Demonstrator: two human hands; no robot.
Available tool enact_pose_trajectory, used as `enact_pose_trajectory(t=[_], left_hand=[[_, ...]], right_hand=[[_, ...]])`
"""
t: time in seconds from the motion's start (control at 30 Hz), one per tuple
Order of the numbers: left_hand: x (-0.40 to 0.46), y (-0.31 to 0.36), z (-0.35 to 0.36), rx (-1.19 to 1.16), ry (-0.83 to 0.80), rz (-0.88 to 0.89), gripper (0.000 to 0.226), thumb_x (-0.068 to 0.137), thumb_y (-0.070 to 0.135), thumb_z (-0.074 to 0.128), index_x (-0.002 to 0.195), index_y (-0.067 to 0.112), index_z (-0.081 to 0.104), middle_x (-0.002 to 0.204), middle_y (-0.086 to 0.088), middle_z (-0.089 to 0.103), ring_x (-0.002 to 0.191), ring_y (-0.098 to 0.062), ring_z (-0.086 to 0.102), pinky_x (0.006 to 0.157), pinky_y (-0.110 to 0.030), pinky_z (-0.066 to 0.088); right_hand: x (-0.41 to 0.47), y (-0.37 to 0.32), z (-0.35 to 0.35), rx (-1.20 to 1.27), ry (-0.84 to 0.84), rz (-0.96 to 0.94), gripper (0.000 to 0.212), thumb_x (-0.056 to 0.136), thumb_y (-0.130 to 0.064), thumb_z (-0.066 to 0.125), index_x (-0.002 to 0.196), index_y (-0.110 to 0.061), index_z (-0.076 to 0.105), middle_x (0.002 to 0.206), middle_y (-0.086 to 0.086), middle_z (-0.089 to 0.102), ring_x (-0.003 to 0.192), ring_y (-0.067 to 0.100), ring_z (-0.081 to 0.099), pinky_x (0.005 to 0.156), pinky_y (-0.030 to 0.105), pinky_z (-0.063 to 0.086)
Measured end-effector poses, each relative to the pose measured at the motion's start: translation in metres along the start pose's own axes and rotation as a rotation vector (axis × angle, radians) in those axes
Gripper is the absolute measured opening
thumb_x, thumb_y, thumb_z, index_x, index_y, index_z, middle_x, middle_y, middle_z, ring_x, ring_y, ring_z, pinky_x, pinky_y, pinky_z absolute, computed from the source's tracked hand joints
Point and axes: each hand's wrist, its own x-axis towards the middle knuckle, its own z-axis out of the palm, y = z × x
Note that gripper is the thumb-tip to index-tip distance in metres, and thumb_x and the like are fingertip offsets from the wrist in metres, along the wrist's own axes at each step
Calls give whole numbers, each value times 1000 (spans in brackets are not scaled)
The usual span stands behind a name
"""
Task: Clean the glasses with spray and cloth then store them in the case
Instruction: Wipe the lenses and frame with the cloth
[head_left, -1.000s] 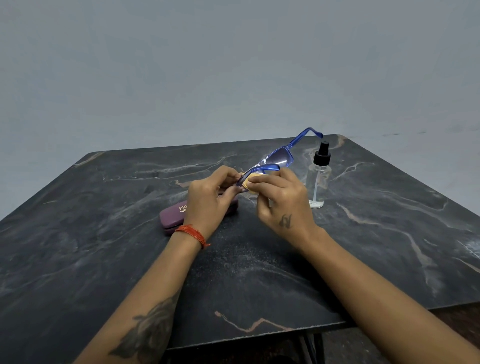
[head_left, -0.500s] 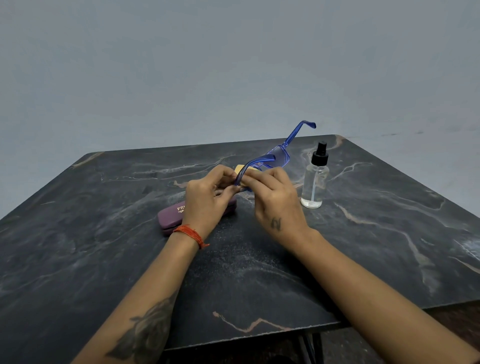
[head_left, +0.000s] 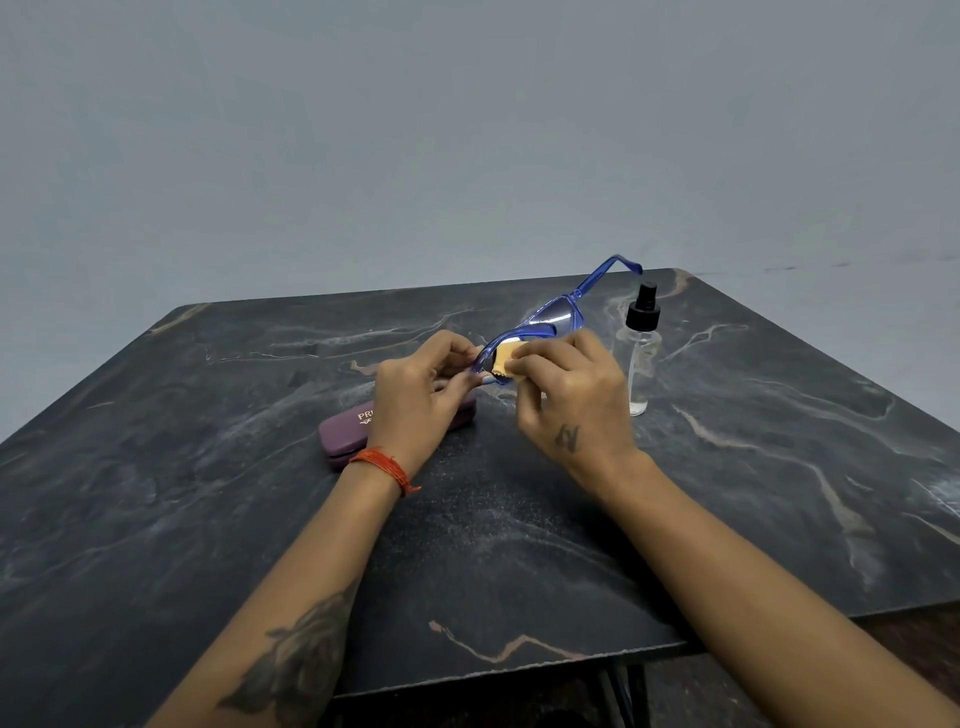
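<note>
The blue-framed glasses (head_left: 556, 318) are held above the table, one temple arm pointing up and to the right. My left hand (head_left: 421, 395) pinches the near end of the frame. My right hand (head_left: 569, 400) presses a small yellow cloth (head_left: 503, 359) against the near lens. The purple glasses case (head_left: 345, 434) lies shut on the table, partly hidden under my left hand. A clear spray bottle (head_left: 643, 353) with a black nozzle stands upright just right of my right hand.
The dark marble table (head_left: 208, 493) spans the view; its front edge runs near my forearms and its right corner falls away at the lower right. A plain grey wall (head_left: 467, 130) stands behind.
The right hand has shifted the cloth along the near lens, so more of the yellow cloth shows. The glasses stayed tilted in about the same place.
</note>
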Motion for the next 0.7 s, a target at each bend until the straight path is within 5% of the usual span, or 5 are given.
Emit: enact_pose_trajectory(t=[0.23, 0.47, 0.7], left_hand=[[1, 1, -1, -9, 24, -7, 14, 73, 2, 74, 84, 4, 64, 74, 7, 61, 76, 11, 58, 67, -1, 46], [2, 0, -2, 57, -12, -3, 15, 72, 3, 74, 84, 5, 64, 75, 5, 62, 71, 0, 60, 64, 0, 45], [2, -3, -3, 81, -48, -5, 17, 72, 2, 75, 86, 5, 66, 75, 7, 61, 70, 1, 60, 65, -1, 46]], right_hand=[[-2, -2, 5, 54, -98, -4, 38, 75, 2, 44, 101, -1, 71, 104, 8, 70, 76, 26, 54, 76, 22, 41], [-2, -5, 5, 237, -146, 128, 33, 65, 14, 62, 88, -6, 76, 92, 3, 73, 78, 23, 61, 76, 12, 40], [-1, 0, 5, 220, -88, 173, 18, 68, -1, 57, 68, -8, 74, 75, 0, 73, 68, 24, 61, 64, 23, 46]])
